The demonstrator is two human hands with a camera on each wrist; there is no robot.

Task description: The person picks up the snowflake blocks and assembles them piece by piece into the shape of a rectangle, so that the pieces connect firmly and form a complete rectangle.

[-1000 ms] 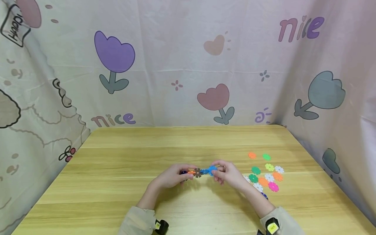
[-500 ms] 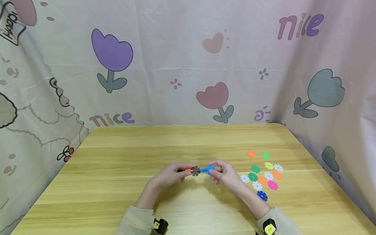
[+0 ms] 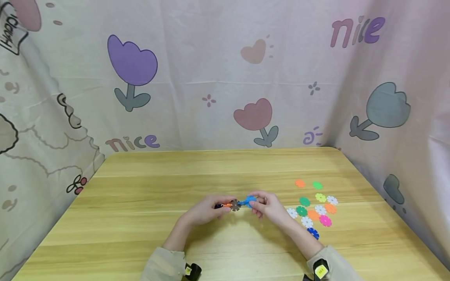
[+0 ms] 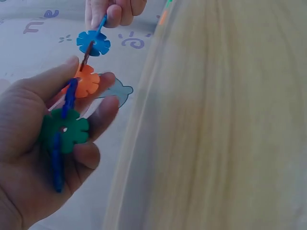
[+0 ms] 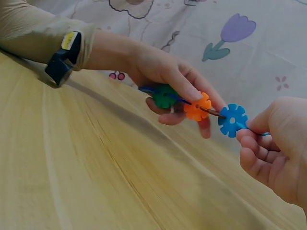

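Observation:
A chain of notched plastic snowflake discs stretches between both hands, above the table. My left hand pinches the orange disc between thumb and fingers; behind it, the green disc and dark blue discs lie along the palm. Past the fingertips comes a brown disc, slotted crosswise into a blue disc. At the chain's right end, a light blue disc is pinched by the thumb and fingers of my right hand. In the right wrist view those fingers partly hide the light blue disc.
Loose discs lie flat on the table's right side, among them a pink disc, a dark blue disc, and several green, orange and white ones. The wooden table meets a printed curtain at its back edge.
My right hand has shifted slightly left, and its arm has uncovered a white disc and a dark blue disc on the table. The chain has turned a little; both hands keep hold of it.

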